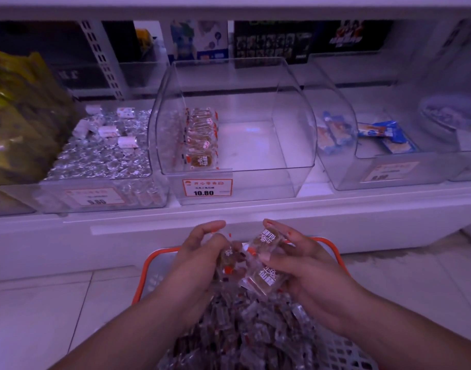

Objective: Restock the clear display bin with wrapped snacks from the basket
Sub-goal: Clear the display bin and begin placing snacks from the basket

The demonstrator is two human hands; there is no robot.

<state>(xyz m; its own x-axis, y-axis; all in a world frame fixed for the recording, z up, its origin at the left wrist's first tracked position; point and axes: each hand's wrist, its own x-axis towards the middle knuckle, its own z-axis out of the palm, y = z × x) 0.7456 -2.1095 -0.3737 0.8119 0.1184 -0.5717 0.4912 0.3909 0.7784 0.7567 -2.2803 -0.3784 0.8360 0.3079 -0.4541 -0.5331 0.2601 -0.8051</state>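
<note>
A clear display bin stands on the shelf straight ahead, with one row of wrapped snacks stacked along its left wall and a bare floor beside them. Below it, an orange-rimmed basket holds a heap of the same wrapped snacks. Both hands hover over the basket. My left hand grips a wrapped snack in curled fingers. My right hand holds a few wrapped snacks between thumb and fingers.
A price tag reading 10.80 sits on the bin's front. A bin of silver-wrapped sweets stands to the left, yellow bags beyond it. Bins with blue packets stand to the right. White tiled floor surrounds the basket.
</note>
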